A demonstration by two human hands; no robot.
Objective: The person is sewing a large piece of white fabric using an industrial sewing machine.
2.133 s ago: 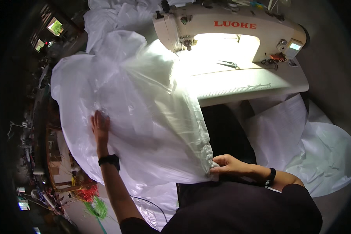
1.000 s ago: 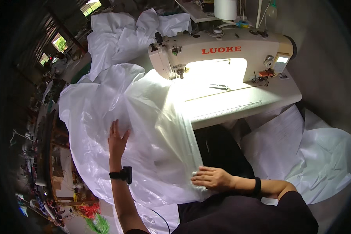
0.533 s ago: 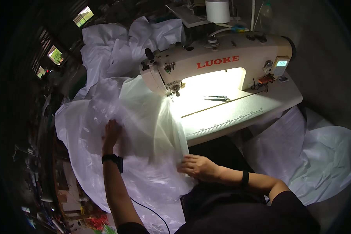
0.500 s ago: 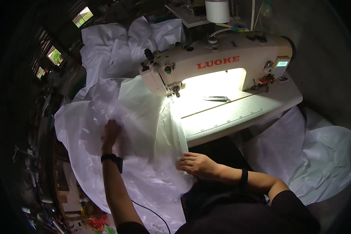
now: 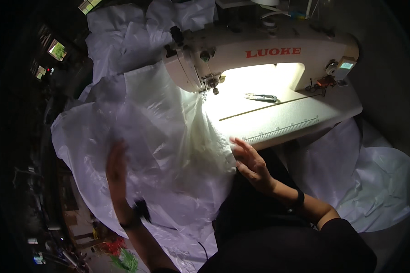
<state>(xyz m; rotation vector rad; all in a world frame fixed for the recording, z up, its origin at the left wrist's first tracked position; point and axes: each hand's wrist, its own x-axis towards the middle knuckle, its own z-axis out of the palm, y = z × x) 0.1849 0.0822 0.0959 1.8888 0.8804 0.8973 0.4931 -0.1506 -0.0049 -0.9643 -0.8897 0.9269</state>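
A large sheet of thin white plastic-like fabric spreads from the sewing machine down to the lower left. Its gathered right edge runs up to the needle and presser foot, where the lamp lights it. Beside that edge, at the front of the machine bed, my right hand has its fingers apart and holds nothing. Over the left part of the sheet is my left hand, smeared by motion, so its fingers and any contact are unclear. Thread snips lie on the lit bed.
More white sheeting is heaped behind the machine and hangs at the right below the bed. A ruler scale marks the bed's front. An orange item with a black cord sits near the control panel.
My right hand has come off the sheet's edge, rising toward the bed with fingers spreading. My left hand has shifted left and slightly down. The sheet's right edge is now more bunched; the view has shifted.
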